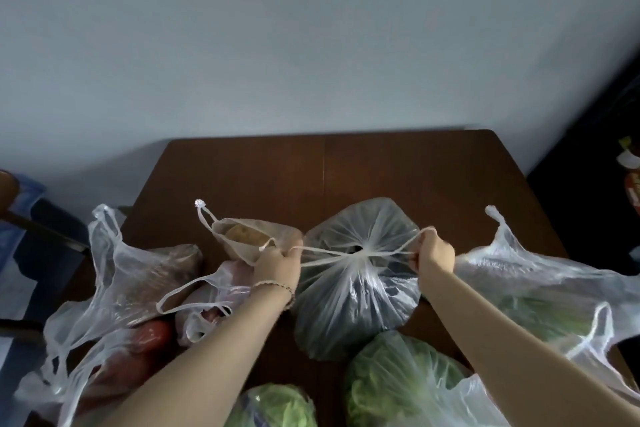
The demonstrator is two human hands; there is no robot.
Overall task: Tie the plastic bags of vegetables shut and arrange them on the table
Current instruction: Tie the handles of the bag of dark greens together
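Observation:
A clear plastic bag with dark contents [356, 295] sits in the middle of the brown table [346, 166]. Its two handle loops cross at a gathered knot [363, 251]. My left hand [277, 265] grips one handle and pulls it left. My right hand [434, 253] grips the other handle and pulls it right. Both handles are stretched taut. A small bag with a potato [249, 236] lies just behind my left hand, its handles loose.
Open bags lie around: brownish and red contents [138, 288] at left, a pinkish bag [221, 291] under my left arm, leafy greens [540, 305] at right, two bagged cabbages [398, 381] [277, 407] near me. A wall stands behind the table; a chair [41, 236] at far left.

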